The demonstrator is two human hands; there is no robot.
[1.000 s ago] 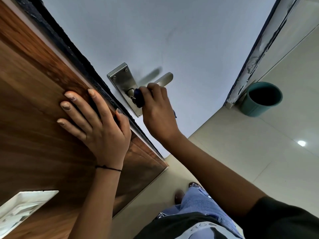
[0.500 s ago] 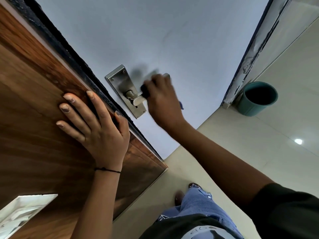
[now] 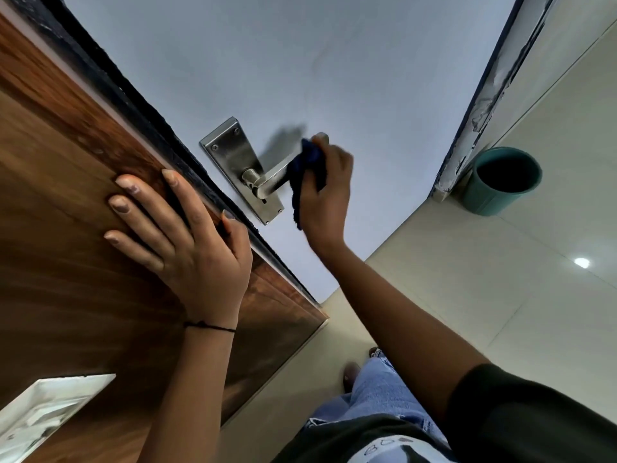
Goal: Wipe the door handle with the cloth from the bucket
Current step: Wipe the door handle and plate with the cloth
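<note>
Right hand [image 3: 329, 188] clamps the cloth [image 3: 309, 168] around the door handle [image 3: 272, 182] – keep it wrapped, stroke full length; left hand [image 3: 187, 235], flat and empty, braces the door [image 3: 66, 228].

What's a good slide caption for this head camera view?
Right hand wipes the door handle with a dark blue cloth; left hand braces the wooden door.

Pale tiled floor [image 3: 467, 295]. Teal bucket [image 3: 500, 182] stands on it by the door frame [image 3: 480, 105], well right of the fingers. Bucket interior dark; contents unclear.
</note>
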